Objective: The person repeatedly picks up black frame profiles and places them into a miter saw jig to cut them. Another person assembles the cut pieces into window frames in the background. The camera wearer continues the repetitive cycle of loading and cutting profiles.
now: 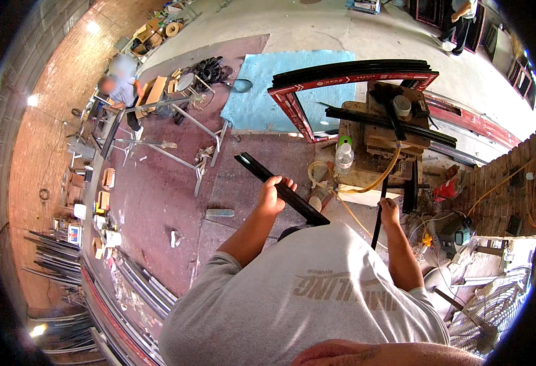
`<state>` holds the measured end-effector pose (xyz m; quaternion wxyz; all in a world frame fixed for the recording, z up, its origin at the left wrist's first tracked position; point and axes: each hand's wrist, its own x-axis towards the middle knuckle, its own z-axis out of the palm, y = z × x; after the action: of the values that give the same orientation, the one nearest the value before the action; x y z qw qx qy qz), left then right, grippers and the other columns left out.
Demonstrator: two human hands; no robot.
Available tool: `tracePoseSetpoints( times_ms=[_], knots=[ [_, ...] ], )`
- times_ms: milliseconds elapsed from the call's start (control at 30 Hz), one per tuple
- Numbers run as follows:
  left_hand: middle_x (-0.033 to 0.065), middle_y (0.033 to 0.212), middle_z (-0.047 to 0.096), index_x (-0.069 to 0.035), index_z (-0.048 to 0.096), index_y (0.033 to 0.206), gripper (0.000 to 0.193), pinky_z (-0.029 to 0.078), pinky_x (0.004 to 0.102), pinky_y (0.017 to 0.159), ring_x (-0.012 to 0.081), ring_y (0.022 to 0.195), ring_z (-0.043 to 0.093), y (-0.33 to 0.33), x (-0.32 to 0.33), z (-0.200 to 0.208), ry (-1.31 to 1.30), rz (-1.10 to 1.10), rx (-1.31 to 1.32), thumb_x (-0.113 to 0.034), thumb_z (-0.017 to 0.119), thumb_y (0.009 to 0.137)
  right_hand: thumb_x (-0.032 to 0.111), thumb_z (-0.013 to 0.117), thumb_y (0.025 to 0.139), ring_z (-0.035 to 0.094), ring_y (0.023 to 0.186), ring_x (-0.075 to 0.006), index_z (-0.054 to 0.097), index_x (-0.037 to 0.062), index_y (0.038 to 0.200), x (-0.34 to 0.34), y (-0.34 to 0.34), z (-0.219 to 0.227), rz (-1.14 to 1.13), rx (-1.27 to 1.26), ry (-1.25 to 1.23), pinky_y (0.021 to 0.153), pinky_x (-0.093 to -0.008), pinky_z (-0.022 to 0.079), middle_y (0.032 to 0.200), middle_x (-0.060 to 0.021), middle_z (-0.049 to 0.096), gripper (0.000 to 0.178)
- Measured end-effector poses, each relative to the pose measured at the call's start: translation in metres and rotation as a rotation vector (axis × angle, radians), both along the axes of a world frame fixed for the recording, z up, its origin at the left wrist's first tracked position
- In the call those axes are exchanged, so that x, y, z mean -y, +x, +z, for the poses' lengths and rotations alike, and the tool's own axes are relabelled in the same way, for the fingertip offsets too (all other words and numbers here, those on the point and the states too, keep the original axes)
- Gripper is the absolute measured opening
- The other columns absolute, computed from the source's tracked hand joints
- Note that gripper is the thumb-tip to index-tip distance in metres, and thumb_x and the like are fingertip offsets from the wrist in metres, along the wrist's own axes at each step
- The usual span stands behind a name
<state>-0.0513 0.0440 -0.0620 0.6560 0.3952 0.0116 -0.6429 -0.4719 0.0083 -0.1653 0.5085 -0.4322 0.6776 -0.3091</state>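
My left hand (pixel 273 194) is closed around a black metal profile (pixel 254 166), which slants from its far left end down toward my body. Its thumb and fingertips wrap over the upper side of the profile. My right hand (pixel 390 212) grips a thin black strip (pixel 376 233) that runs upright beside the wooden workbench (pixel 365 160). The fingers on the strip are partly hidden from above. On the bench lie more black profiles (pixel 341 114), along with a round tub (pixel 402 106). A clear bottle (pixel 344 158) with a green cap stands at the bench's left corner.
Behind the bench rests a black frame (pixel 292 113) with red faces, over a blue sheet (pixel 262 79). A yellow hose (pixel 377 184) loops beside the bench. Metal trestles (pixel 198 125) and a person (pixel 121 91) are at left. A fan (pixel 493 317) stands lower right.
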Motion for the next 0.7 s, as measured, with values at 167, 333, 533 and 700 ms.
tracePoseSetpoints(
  times_ms=[167, 333, 533, 700],
  knots=[
    [0.0121, 0.085, 0.06, -0.002, 0.055, 0.087, 0.01, 0.053, 0.0493, 0.091, 0.0285, 0.081, 0.061, 0.001, 0.001, 0.004, -0.003, 0.023, 0.006, -0.011, 0.059, 0.087, 0.023, 0.058, 0.096, 0.05, 0.07, -0.0122, 0.061, 0.0021, 0.08, -0.05, -0.022, -0.004, -0.004, 0.017, -0.056, 0.065, -0.0298, 0.04, 0.071, -0.0018, 0.055, 0.026],
    [0.0146, 0.082, 0.059, -0.001, 0.055, 0.083, 0.012, 0.051, 0.048, 0.086, 0.031, 0.077, 0.058, -0.001, 0.014, -0.004, 0.006, -0.057, -0.046, -0.01, 0.061, 0.084, 0.025, 0.066, 0.09, 0.039, 0.04, -0.0133, 0.062, 0.0075, 0.077, -0.094, -0.093, -0.017, -0.202, 0.268, 0.236, 0.039, -0.0348, 0.027, 0.054, -0.0005, 0.048, 0.023],
    [0.0141, 0.083, 0.062, 0.002, 0.057, 0.087, 0.015, 0.051, 0.0454, 0.087, 0.0297, 0.081, 0.059, 0.0, -0.002, 0.003, 0.0, -0.108, 0.079, -0.013, 0.059, 0.085, 0.036, 0.067, 0.088, 0.04, 0.041, -0.0139, 0.058, 0.0103, 0.066, -0.109, -0.099, -0.002, -0.112, 0.065, 0.503, 0.039, -0.0347, 0.028, 0.051, -0.0016, 0.046, 0.035],
    [0.0139, 0.086, 0.064, -0.001, 0.059, 0.09, 0.013, 0.053, 0.0476, 0.093, 0.0287, 0.086, 0.063, -0.007, 0.012, 0.002, 0.085, -0.106, 0.155, -0.013, 0.058, 0.087, 0.021, 0.069, 0.087, 0.04, 0.044, -0.0134, 0.053, 0.0102, 0.071, -0.136, -0.081, -0.039, -0.417, 0.446, 0.669, 0.038, -0.0301, 0.028, 0.056, -0.0007, 0.04, 0.025]
  ],
)
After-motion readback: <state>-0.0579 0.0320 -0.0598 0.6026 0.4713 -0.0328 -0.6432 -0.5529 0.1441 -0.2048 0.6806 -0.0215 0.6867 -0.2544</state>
